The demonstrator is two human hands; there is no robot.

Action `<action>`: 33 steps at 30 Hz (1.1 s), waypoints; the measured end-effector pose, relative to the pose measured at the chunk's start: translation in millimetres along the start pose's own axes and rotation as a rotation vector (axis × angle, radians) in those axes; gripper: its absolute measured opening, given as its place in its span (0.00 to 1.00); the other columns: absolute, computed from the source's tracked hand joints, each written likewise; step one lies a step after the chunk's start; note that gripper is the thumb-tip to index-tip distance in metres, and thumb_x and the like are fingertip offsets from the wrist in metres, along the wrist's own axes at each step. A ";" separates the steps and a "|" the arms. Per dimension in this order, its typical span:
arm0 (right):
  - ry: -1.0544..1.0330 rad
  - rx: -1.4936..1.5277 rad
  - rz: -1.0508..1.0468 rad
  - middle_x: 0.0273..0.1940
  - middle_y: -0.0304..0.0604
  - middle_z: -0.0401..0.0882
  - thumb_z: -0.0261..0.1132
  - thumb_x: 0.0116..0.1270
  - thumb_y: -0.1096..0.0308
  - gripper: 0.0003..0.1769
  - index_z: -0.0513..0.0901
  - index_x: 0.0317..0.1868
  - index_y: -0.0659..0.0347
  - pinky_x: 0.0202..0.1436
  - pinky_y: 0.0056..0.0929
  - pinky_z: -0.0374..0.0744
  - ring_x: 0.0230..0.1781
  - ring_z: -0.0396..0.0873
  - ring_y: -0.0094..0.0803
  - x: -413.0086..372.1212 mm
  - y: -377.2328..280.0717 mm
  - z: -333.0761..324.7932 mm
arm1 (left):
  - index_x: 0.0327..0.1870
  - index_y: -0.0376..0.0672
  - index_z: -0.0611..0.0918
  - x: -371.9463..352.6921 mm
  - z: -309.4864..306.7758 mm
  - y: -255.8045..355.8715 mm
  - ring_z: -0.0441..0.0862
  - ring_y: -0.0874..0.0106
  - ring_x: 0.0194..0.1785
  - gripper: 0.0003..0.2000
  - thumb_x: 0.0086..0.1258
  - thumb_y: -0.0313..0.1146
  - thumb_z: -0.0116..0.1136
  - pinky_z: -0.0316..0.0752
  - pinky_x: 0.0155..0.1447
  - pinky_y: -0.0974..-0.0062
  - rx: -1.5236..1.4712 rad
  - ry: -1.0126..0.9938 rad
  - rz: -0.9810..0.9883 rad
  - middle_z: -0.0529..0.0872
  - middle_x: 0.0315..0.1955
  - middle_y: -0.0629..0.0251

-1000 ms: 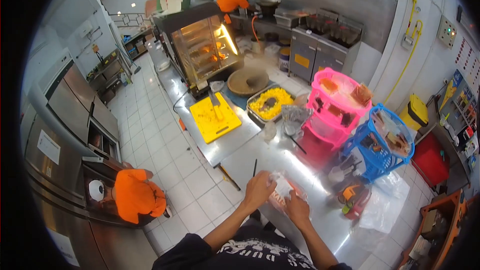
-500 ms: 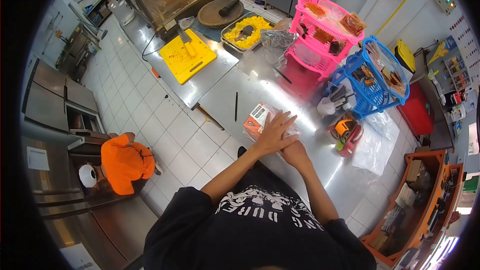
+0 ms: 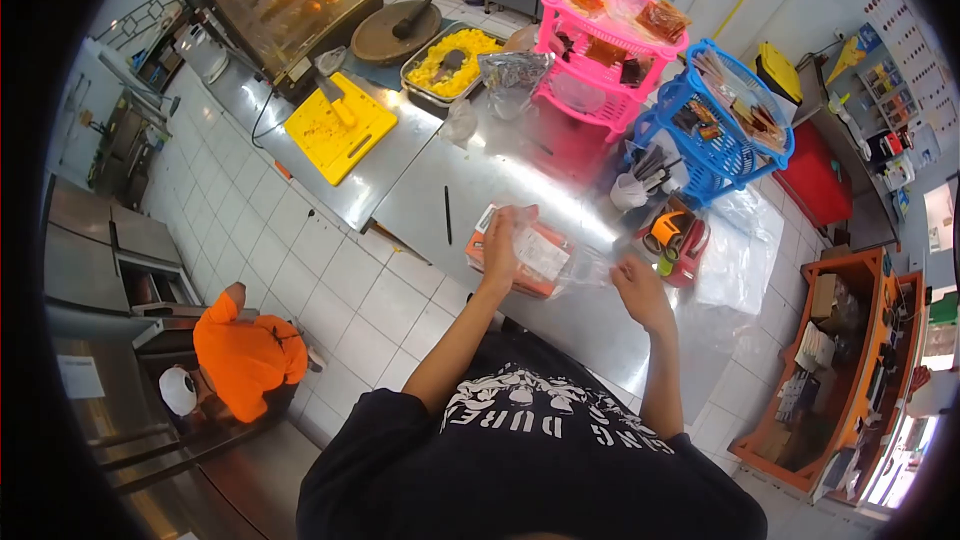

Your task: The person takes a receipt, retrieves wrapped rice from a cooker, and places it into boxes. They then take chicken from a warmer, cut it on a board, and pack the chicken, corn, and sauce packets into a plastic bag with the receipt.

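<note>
An orange and white box (image 3: 541, 258) in a clear plastic bag lies on the steel table near its front edge. My left hand (image 3: 503, 245) rests on the box's left part, its fingers together around the top and side. Off to the right, my right hand (image 3: 640, 292) is closed in a pinch on the stretched end of the clear bag (image 3: 592, 268). A thin black stick (image 3: 448, 215) lies left of the box.
Pink basket (image 3: 612, 32) and blue basket (image 3: 715, 120) stand behind. A red holder with scissors (image 3: 683, 245) is right of my right hand. A yellow cutting board (image 3: 340, 127) and tray of yellow food (image 3: 455, 62) sit back left. A person in orange (image 3: 245, 355) bends at the left.
My hands have moved apart: the right went right, drawing out the bag's end, while the left moved onto the box's left part. More of the box shows. The view has shifted slightly.
</note>
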State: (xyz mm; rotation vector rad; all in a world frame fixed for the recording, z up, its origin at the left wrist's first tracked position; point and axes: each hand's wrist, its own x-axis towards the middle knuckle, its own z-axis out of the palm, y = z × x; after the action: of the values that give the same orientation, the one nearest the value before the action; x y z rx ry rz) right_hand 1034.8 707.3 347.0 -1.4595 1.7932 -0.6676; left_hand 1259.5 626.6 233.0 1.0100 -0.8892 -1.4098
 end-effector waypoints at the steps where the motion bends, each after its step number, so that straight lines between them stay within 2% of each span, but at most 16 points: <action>1: -0.034 0.081 0.022 0.34 0.53 0.82 0.62 0.72 0.62 0.11 0.77 0.42 0.63 0.41 0.37 0.77 0.35 0.80 0.39 4.8 -14.5 -3.9 | 0.55 0.36 0.78 2.2 -3.2 -6.1 0.80 0.68 0.58 0.20 0.85 0.45 0.39 0.69 0.69 0.70 -0.117 0.024 -0.010 0.84 0.56 0.56; 2: -0.071 0.283 0.061 0.24 0.35 0.69 0.61 0.73 0.66 0.06 0.74 0.41 0.58 0.21 0.25 0.63 0.17 0.64 0.21 16.6 -8.8 7.6 | 0.55 0.36 0.78 4.3 -6.4 -12.0 0.80 0.67 0.59 0.21 0.85 0.46 0.38 0.68 0.69 0.70 -0.236 0.049 -0.018 0.84 0.56 0.55; 3: -0.163 0.488 0.131 0.24 0.33 0.68 0.61 0.73 0.67 0.05 0.74 0.41 0.57 0.20 0.23 0.60 0.17 0.62 0.19 16.3 -3.5 10.3 | 0.56 0.35 0.77 6.3 -9.3 -17.4 0.80 0.66 0.59 0.22 0.85 0.47 0.37 0.68 0.70 0.70 -0.353 0.075 -0.022 0.84 0.55 0.53; 5: -0.368 0.881 0.257 0.24 0.28 0.67 0.61 0.74 0.67 0.05 0.73 0.43 0.53 0.19 0.19 0.53 0.15 0.56 0.14 16.7 -16.9 8.7 | 0.56 0.36 0.77 7.5 -3.8 -3.5 0.80 0.66 0.60 0.22 0.85 0.48 0.37 0.67 0.70 0.70 -0.392 0.098 -0.023 0.84 0.55 0.55; 6: -0.270 0.937 0.273 0.23 0.26 0.64 0.62 0.74 0.67 0.06 0.73 0.45 0.54 0.19 0.19 0.53 0.16 0.56 0.13 16.9 -24.9 18.7 | 0.56 0.37 0.76 4.4 -3.5 -0.6 0.79 0.68 0.59 0.22 0.85 0.48 0.38 0.67 0.70 0.71 -0.385 0.101 -0.018 0.84 0.54 0.56; 9: -0.163 0.806 0.114 0.22 0.27 0.64 0.60 0.74 0.67 0.04 0.74 0.45 0.56 0.18 0.19 0.53 0.15 0.56 0.13 23.8 -37.0 26.4 | 0.57 0.37 0.76 -5.3 -4.3 -3.9 0.78 0.71 0.56 0.21 0.85 0.47 0.40 0.67 0.68 0.72 -0.384 0.138 -0.006 0.82 0.51 0.60; 13: 0.238 0.322 -0.074 0.27 0.37 0.73 0.58 0.78 0.61 0.11 0.77 0.45 0.62 0.28 0.23 0.70 0.24 0.70 0.21 31.3 -8.7 26.1 | 0.55 0.38 0.77 0.2 -9.1 -16.4 0.75 0.75 0.54 0.20 0.84 0.47 0.42 0.67 0.65 0.75 -0.444 0.182 0.045 0.80 0.47 0.66; 16: 0.428 0.192 0.104 0.31 0.46 0.78 0.60 0.76 0.55 0.18 0.77 0.43 0.65 0.40 0.36 0.76 0.34 0.79 0.38 25.3 -8.2 14.6 | 0.53 0.38 0.78 -4.9 -10.2 -9.7 0.75 0.77 0.53 0.18 0.84 0.45 0.43 0.67 0.63 0.76 -0.412 0.198 0.042 0.80 0.46 0.68; 19: 0.403 -0.352 -0.074 0.34 0.51 0.80 0.67 0.69 0.51 0.23 0.77 0.44 0.66 0.44 0.39 0.76 0.38 0.81 0.44 6.6 -56.4 38.5 | 0.55 0.37 0.79 -8.2 -8.8 -5.4 0.75 0.77 0.53 0.19 0.84 0.44 0.43 0.67 0.63 0.76 -0.318 0.160 0.024 0.81 0.49 0.68; 20: 0.265 -0.397 0.076 0.43 0.60 0.81 0.70 0.65 0.52 0.23 0.78 0.45 0.66 0.52 0.46 0.75 0.47 0.80 0.54 3.6 -80.6 39.2 | 0.56 0.36 0.79 -10.2 -11.8 -4.6 0.75 0.77 0.53 0.19 0.84 0.44 0.43 0.67 0.63 0.76 -0.278 0.141 0.018 0.81 0.50 0.67; 23: 0.351 -0.452 -0.117 0.42 0.56 0.83 0.70 0.65 0.59 0.19 0.80 0.45 0.66 0.49 0.43 0.77 0.42 0.82 0.50 21.8 -2.5 25.7 | 0.64 0.34 0.73 -3.1 -14.8 -2.1 0.75 0.68 0.63 0.19 0.84 0.39 0.41 0.66 0.70 0.70 -0.301 0.048 0.034 0.80 0.59 0.59; 24: 0.285 -0.345 0.103 0.41 0.52 0.84 0.67 0.67 0.63 0.13 0.83 0.45 0.65 0.49 0.38 0.79 0.44 0.83 0.47 20.5 -37.7 8.5 | 0.64 0.33 0.73 3.4 -15.8 1.3 0.75 0.68 0.63 0.19 0.84 0.38 0.41 0.66 0.70 0.71 -0.285 0.020 0.031 0.80 0.59 0.59; 27: 0.561 -0.139 -0.021 0.41 0.49 0.84 0.66 0.68 0.68 0.09 0.85 0.45 0.64 0.43 0.34 0.78 0.37 0.81 0.38 16.5 -76.3 10.9 | 0.64 0.33 0.74 -5.0 -19.7 14.1 0.75 0.69 0.63 0.20 0.83 0.38 0.40 0.65 0.70 0.73 -0.234 -0.056 -0.015 0.81 0.59 0.58; 28: 0.558 -0.024 0.013 0.43 0.48 0.85 0.62 0.71 0.67 0.11 0.85 0.46 0.65 0.43 0.32 0.77 0.35 0.81 0.35 15.3 -93.9 23.2 | 0.64 0.33 0.74 -4.2 -19.9 21.2 0.75 0.69 0.64 0.20 0.83 0.38 0.40 0.65 0.70 0.73 -0.214 -0.077 -0.012 0.81 0.58 0.57; 30: 0.282 0.017 0.053 0.42 0.48 0.86 0.61 0.72 0.64 0.13 0.85 0.47 0.65 0.42 0.31 0.78 0.36 0.81 0.34 17.4 -76.7 53.7 | 0.64 0.34 0.76 -0.2 -20.1 22.9 0.74 0.71 0.63 0.21 0.84 0.41 0.41 0.64 0.70 0.73 -0.222 -0.102 -0.008 0.81 0.57 0.60; 33: 0.093 0.281 0.224 0.39 0.49 0.87 0.58 0.74 0.60 0.17 0.86 0.48 0.66 0.41 0.30 0.79 0.37 0.82 0.32 27.3 -96.9 96.2 | 0.67 0.34 0.74 0.7 -19.1 28.2 0.72 0.68 0.67 0.22 0.84 0.41 0.41 0.61 0.74 0.70 -0.221 -0.206 0.033 0.78 0.60 0.59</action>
State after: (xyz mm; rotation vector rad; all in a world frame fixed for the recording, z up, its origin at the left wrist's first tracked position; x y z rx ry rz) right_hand 1166.6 663.3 357.2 -1.0397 1.8145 -0.8428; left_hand 1287.3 624.1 252.6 0.6898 -0.8721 -1.5653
